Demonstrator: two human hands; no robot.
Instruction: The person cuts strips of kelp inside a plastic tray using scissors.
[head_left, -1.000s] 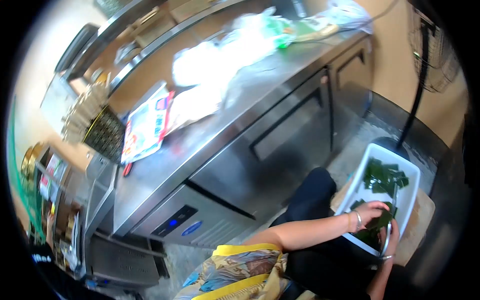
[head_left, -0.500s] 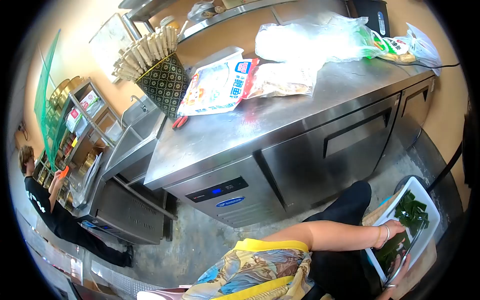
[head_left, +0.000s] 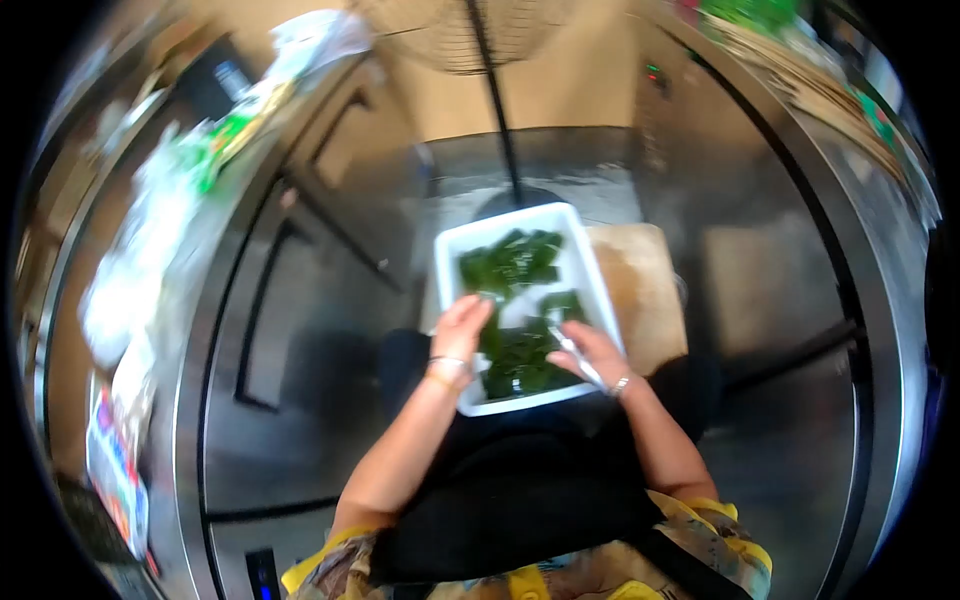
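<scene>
A white rectangular tub [head_left: 594, 285] sits before me, holding flat, glossy dark green pieces [head_left: 512, 262] that look like cut kelp. My left hand [head_left: 463, 326] is at the tub's left side, its fingers drawn together beside the green pieces; blur hides what, if anything, is pinched there. Over the right part of the tub, my right hand [head_left: 593, 350] is closed around a long silver metal tool [head_left: 578, 358], which points toward the tub's middle. Motion blur leaves the tool's exact kind unclear.
A tan wooden board [head_left: 648, 310] lies under and right of the tub. Beyond stands a fan [head_left: 505, 150] on a dark pole. Steel cabinets [head_left: 330, 330] flank me on both sides. Plastic bags [head_left: 145, 260] lie on the left counter, stacked flat pieces [head_left: 800, 85] on the right one.
My view has swung right and down, so the tub now sits centrally. The sink, the stick container and the other person have left view. Both hands stay at the tub.
</scene>
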